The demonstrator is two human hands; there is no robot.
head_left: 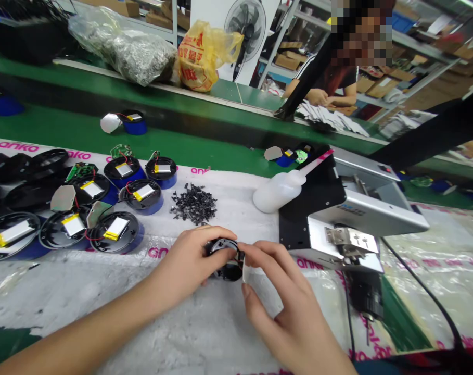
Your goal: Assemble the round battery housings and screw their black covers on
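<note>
My left hand is curled around a small round black casing that rests on the plastic-covered worktop. My right hand meets it from the right, thumb and forefinger pinched at the casing's edge, with a small white part showing under the fingers. A pile of small black clips lies just beyond the hands. Several open round units with silver and yellow batteries sit to the left.
A white squeeze bottle lies beside a grey and black machine on the right, with a cable running off it. A green conveyor carries more units. Another person works across the line, beside bags.
</note>
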